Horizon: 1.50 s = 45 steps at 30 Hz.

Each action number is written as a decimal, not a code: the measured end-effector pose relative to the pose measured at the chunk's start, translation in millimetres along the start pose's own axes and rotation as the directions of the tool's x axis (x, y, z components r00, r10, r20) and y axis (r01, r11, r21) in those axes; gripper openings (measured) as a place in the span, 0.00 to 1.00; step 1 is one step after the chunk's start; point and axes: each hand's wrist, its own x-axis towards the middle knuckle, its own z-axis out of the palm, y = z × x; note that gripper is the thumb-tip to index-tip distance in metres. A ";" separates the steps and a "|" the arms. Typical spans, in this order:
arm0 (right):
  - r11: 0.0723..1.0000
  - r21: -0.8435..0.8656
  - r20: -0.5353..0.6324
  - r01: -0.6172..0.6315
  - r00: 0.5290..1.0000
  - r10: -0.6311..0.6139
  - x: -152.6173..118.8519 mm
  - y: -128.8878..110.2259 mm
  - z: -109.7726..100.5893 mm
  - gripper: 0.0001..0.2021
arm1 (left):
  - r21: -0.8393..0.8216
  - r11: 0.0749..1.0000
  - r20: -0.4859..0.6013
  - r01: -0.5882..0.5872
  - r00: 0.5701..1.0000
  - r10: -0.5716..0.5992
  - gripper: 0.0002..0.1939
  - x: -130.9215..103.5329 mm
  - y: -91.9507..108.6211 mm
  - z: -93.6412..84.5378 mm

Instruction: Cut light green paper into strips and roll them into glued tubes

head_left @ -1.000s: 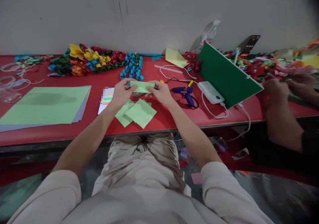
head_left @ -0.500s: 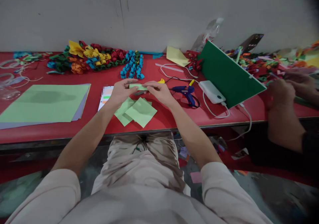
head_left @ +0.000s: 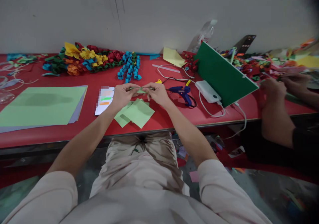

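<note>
Between my two hands is a small piece of light green paper [head_left: 142, 90], seen nearly edge-on, so its fold is hard to make out. My left hand [head_left: 124, 94] pinches its left end and my right hand [head_left: 157, 93] pinches the right end. Just below them on the red table lie several overlapping light green paper squares [head_left: 141, 113]. A phone [head_left: 104, 103] with a lit screen lies left of my left hand. To the right of my right hand rests a blue hot glue gun [head_left: 183, 93] with a yellow tip.
Large green sheets [head_left: 45, 104] lie at left. Colourful paper chains [head_left: 92, 59] line the back. A green board [head_left: 221, 74] leans at right beside a white power bank [head_left: 208, 92] with cables. A co-worker's hands [head_left: 276, 91] are farther right, and a plastic bottle [head_left: 205, 35] stands against the wall.
The paper strip has tipped from showing its flat face to nearly edge-on between my fingers. My view has shifted slightly, uncovering more of the phone.
</note>
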 end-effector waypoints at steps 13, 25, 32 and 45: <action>0.999 -0.048 0.050 -0.014 0.999 0.016 1.4 11.2 -4.0 0.19 | 0.056 0.998 0.064 -0.016 0.998 0.012 0.28 2.7 -6.1 -7.7; 0.999 0.023 0.112 -0.042 0.993 0.040 -3.8 -3.0 0.0 0.20 | 0.051 0.998 0.108 -0.040 0.994 0.034 0.25 1.7 -8.2 -15.7; 0.998 0.044 0.191 -0.051 0.981 0.042 0.5 4.8 -6.3 0.27 | -0.010 0.999 0.148 0.049 0.988 -0.047 0.24 5.5 -2.6 -13.2; 0.980 -0.185 0.066 0.067 0.996 -0.056 -3.3 -3.5 -6.4 0.18 | 0.242 0.964 0.114 -0.110 0.990 0.085 0.19 0.3 3.0 -15.8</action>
